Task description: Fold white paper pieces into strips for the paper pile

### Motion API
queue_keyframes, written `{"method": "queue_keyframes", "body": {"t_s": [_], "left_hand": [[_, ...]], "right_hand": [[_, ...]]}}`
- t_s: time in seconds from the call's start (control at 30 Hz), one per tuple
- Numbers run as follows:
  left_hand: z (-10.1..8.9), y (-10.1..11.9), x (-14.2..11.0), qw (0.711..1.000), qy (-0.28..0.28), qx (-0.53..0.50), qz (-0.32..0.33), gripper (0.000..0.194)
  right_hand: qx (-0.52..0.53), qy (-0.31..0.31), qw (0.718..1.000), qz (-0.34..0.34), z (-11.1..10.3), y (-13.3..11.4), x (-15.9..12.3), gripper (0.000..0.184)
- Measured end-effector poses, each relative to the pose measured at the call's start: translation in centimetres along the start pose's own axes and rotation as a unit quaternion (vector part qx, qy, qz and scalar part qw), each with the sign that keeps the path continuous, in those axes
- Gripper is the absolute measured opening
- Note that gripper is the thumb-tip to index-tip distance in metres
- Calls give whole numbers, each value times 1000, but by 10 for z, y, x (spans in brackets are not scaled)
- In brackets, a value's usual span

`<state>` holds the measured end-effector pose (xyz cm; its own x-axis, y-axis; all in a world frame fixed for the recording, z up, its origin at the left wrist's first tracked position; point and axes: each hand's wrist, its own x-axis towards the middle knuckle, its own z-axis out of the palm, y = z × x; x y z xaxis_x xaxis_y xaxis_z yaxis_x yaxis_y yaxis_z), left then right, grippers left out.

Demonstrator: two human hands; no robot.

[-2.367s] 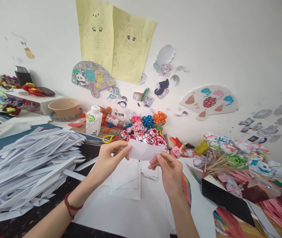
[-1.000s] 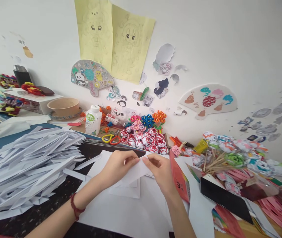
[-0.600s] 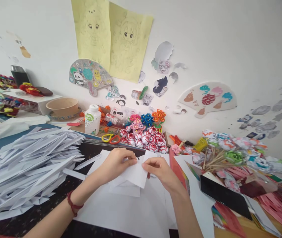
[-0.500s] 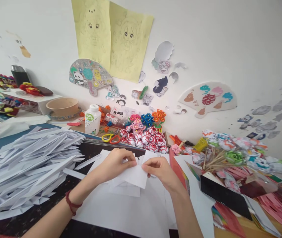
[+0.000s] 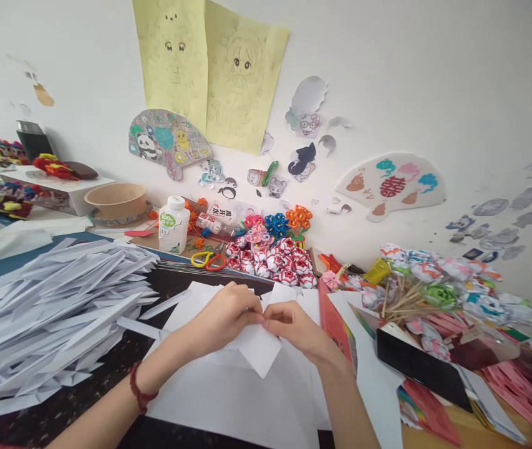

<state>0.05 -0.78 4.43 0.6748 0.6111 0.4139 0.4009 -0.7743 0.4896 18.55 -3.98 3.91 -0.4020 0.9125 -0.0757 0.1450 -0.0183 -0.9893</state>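
Observation:
A small white piece of paper is pinched at its upper edge between both hands, one corner pointing down toward me. My left hand is closed on it, thumb and forefinger together. My right hand grips it too, and its fingertips meet those of the left. Beneath them lie large white sheets on the dark tabletop. A heap of folded white paper strips spreads to the left, with a few loose strips beside my left forearm.
Red-and-white paper flowers are piled behind my hands. Scissors and a white bottle stand left of them. A black phone rests at the right, near flowers on sticks and pink strips.
My hands have come together, fingertips now touching. The paper has turned so that a corner points down, and my right hand has shifted left.

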Motion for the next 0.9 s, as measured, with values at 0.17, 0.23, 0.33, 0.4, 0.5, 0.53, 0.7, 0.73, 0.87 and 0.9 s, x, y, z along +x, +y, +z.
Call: {"method": "queue_keyframes", "body": {"t_s": [0.17,0.23,0.33,0.4,0.5,0.53,0.7,0.73,0.87,0.9], "left_hand": [[7,0,0,999,23,30,15,20],[8,0,0,998,32,54,18,22],[6,-1,0,995,54,84,20,25],[3,-3,0,993,74,94,21,26],[0,-9,1,991,96,95,20,26],[0,-10,1,990,99,96,20,26],[4,-12,1,990,85,108,23,24],[4,-12,1,990,81,110,24,24],[-5,-16,1,987,105,124,6,24],[-9,-18,1,985,123,124,-10,24]], "right_hand": [[1,27,1000,-2,2,2,3,14],[-4,35,999,0,1,3,4,13],[-9,45,999,2,-1,2,3,12],[-17,50,999,7,-3,1,2,12],[-43,60,997,13,-5,-1,0,12],[-53,63,997,13,-5,-1,-1,13],[-86,66,994,15,-6,4,-2,14],[-90,62,994,16,-8,6,-2,14],[-136,82,987,32,-21,15,-3,16],[-149,107,982,34,-24,16,-4,17]]}}
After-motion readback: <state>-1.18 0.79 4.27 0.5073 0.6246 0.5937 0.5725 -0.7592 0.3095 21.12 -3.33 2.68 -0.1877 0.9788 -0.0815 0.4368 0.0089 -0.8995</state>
